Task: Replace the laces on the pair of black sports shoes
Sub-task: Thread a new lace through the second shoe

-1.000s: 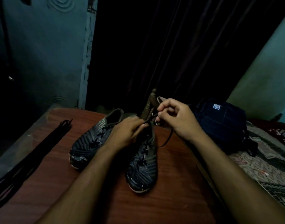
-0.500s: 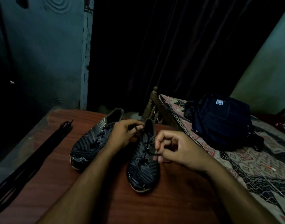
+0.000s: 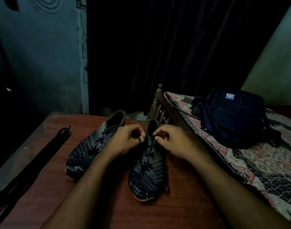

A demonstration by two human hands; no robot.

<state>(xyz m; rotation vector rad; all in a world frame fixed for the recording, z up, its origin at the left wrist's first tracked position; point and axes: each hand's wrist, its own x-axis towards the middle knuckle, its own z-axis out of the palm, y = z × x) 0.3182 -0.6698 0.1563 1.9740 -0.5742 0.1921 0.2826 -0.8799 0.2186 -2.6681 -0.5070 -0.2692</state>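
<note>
Two black sports shoes stand on the reddish wooden table (image 3: pixel 108 204), toes toward me. The left shoe (image 3: pixel 90 149) lies angled to the left, laced. The right shoe (image 3: pixel 148 176) points straight at me. My left hand (image 3: pixel 125 141) pinches a dark lace at the right shoe's upper eyelets. My right hand (image 3: pixel 172 142) pinches the lace on the shoe's other side, close to the tongue. A loose lace end (image 3: pixel 166 187) hangs beside the right shoe's toe. A bundle of long black laces (image 3: pixel 34 162) lies along the table's left side.
A dark blue backpack (image 3: pixel 230 116) rests on a patterned bedspread (image 3: pixel 257 166) to the right of the table. A carved wooden bedpost (image 3: pixel 157 103) rises just behind the right shoe. Dark curtains hang behind; a blue wall stands at the left.
My right hand has come back from the shoe's right side up to its top eyelets. It now meets the left hand there. The shoes have stayed in place.
</note>
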